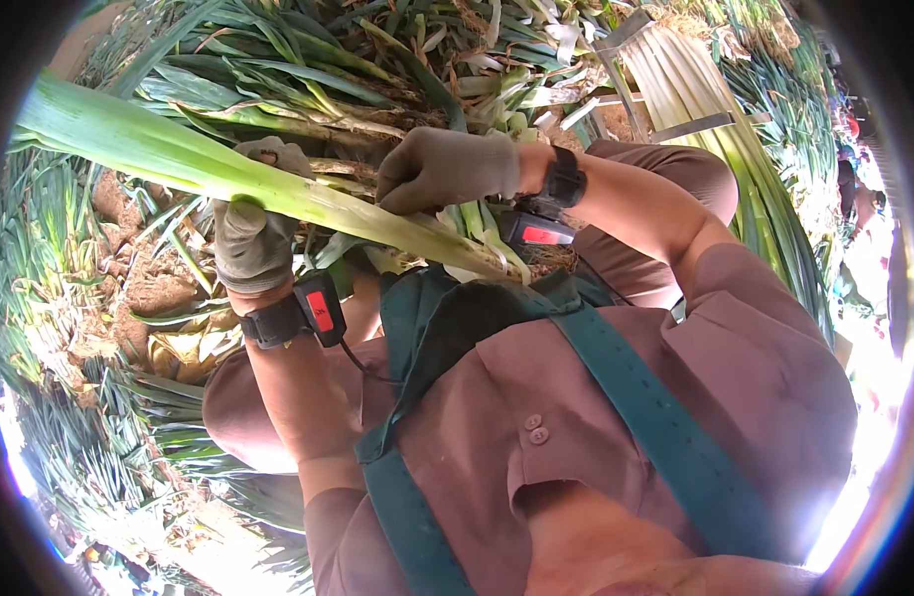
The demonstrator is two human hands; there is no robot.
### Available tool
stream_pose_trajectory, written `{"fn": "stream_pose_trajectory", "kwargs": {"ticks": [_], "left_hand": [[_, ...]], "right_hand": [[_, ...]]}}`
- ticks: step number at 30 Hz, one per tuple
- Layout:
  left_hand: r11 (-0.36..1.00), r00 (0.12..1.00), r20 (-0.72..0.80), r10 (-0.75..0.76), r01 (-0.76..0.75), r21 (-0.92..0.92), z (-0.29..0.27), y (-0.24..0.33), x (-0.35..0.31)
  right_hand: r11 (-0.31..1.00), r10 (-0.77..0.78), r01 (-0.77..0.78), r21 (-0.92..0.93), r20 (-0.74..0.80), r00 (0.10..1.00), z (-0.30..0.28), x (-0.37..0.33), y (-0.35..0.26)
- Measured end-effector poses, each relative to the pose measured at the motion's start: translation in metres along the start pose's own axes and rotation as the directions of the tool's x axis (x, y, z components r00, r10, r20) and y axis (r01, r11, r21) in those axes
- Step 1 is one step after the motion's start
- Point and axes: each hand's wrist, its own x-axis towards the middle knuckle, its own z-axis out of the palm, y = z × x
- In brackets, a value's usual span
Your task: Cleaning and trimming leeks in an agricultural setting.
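Note:
A long leek [328, 206] lies slantwise across my front, its wide green leaves at the upper left and its pale root end close to my lap. My left hand [253, 223], in a grey-green glove, is wrapped round the green part, thumb on top. Farther down the stalk, my right hand [442, 171], gloved alike, has its fingers curled and their tips pressed to the far side of the leek. Its palm side is hidden, so whether a loose leaf is pinched there does not show.
Loose leeks [278, 84] and peeled scraps are heaped just beyond my hands. At the right, a bundle of leeks [690, 84] lies in a metal frame [616, 74]. More leeks [40, 258] and brown soil [159, 283] are at the left. A dark green apron [442, 308] covers my lap.

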Motion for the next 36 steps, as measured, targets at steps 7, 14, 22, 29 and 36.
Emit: {"fn": "stream_pose_trajectory", "kwargs": {"ticks": [7,14,22,29,36], "left_hand": [[1.000,1.000,0.003,0.011,-0.011,0.011,0.033,0.006,0.005],[0.993,0.999,-0.031,0.045,-0.041,0.112,0.030,0.001,0.007],[0.997,0.999,-0.039,0.014,-0.011,0.072,0.019,-0.002,0.003],[0.996,0.998,0.023,-0.059,0.058,0.067,0.010,-0.001,0.001],[0.979,0.967,0.153,-0.204,0.204,0.013,0.054,-0.020,0.003]], "right_hand": [[0.445,0.098,-0.056,-0.894,-0.014,0.995,-0.005,0.001,0.095],[0.985,-0.022,0.008,0.175,0.079,0.997,-0.008,-0.026,-0.005],[0.971,-0.061,0.059,0.230,0.003,0.998,-0.003,-0.037,-0.002],[0.994,0.101,-0.103,0.020,0.102,0.990,0.002,-0.019,0.030],[0.686,0.090,0.022,-0.728,0.115,0.989,0.021,-0.022,0.110]]}}
